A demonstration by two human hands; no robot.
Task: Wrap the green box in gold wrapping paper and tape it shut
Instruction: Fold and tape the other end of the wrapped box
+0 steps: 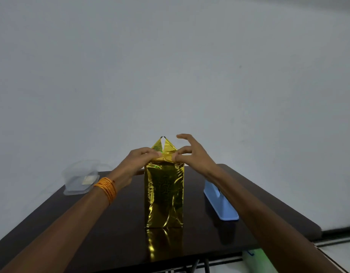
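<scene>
Box (164, 196) in gold paper (164, 174) stands upright; left hand (137, 161) pinches its top flap (164, 149), right hand (193, 153) pinches opposite, spare fingers (182, 136) splayed.

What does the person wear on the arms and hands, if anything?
No sleeves or gloves are in view: the left hand and right hand are bare. An orange thread band, wound in several turns, circles the left wrist.

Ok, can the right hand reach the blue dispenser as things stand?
Probably yes. The blue dispenser lies on the table just under the right forearm, with nothing between. But the right hand pinches the gold paper at its top fold, so it must let go first.
</scene>
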